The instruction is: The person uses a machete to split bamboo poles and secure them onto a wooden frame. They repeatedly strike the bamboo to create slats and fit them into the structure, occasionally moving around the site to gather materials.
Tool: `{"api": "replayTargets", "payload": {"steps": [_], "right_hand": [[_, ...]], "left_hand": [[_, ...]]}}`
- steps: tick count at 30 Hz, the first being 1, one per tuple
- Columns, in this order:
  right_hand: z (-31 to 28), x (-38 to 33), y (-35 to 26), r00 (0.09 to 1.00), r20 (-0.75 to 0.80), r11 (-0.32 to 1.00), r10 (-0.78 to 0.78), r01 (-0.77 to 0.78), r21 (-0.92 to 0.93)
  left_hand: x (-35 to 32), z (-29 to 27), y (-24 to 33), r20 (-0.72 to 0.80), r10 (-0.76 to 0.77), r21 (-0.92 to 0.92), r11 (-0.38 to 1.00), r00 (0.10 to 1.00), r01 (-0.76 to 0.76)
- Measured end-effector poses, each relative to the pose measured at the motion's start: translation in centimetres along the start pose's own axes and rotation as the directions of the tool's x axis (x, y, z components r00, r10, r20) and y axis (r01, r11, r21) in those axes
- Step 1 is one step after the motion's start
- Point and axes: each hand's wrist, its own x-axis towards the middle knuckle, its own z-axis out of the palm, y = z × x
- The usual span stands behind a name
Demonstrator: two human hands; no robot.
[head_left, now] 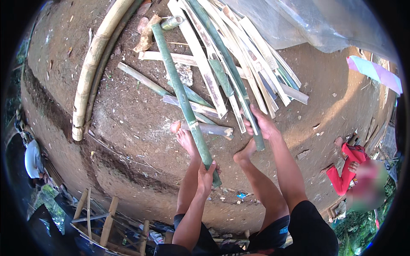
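Observation:
My left hand [206, 176] is closed around the near end of a green bamboo length [181, 94], which slants away to the upper left. Its far end rests near a pale chunk of wood [146, 35] and a short bamboo piece [172, 22]. My right hand [262, 123] grips a second long green bamboo piece [232, 70] close to its near end. That piece runs up to the top edge beside a heap of split bamboo strips [256, 55]. Between my feet and the heap, cut bamboo pieces [209, 128] lie crosswise on the soil.
Two long bent-looking bamboo poles [87, 72] lie at the left. Clear plastic sheeting [299, 21] covers the upper right. A person in red [350, 164] sits at the right. A bamboo frame [109, 222] stands lower left, and someone in a light top [32, 158] is at the far left.

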Motion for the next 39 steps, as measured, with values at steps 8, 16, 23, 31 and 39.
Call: {"api": "replayTargets", "payload": {"steps": [8, 16, 23, 31, 39], "right_hand": [[1.6, 0.5, 1.6, 0.666, -0.44, 0.608, -0.603, 0.026, -0.794], [5.6, -2.4, 3.6, 0.572, -0.454, 0.658, -0.683, 0.21, -0.723], [5.6, -2.3, 3.0, 0.624, -0.524, 0.657, -0.58, -0.023, -0.753], [4.5, -2.0, 5.0, 0.535, -0.39, 0.519, -0.749, 0.109, -0.848], [9.1, -3.0, 3.6, 0.602, -0.376, 0.59, -0.705, 0.203, -0.781]], "left_hand": [[-0.4, 0.0, 0.1, -0.01, -0.026, -0.075, 0.997, 1.0, 0.026], [-0.6, -0.2, 0.0, -0.015, 0.002, -0.085, 0.996, 1.0, -0.003], [-1.0, -0.6, 0.8, -0.033, -0.02, -0.054, 0.998, 0.999, 0.018], [-1.0, -0.5, 1.1, -0.018, -0.023, -0.092, 0.995, 1.0, 0.021], [-1.2, 0.4, 1.2, -0.007, 0.034, -0.055, 0.998, 0.999, -0.034]]}}
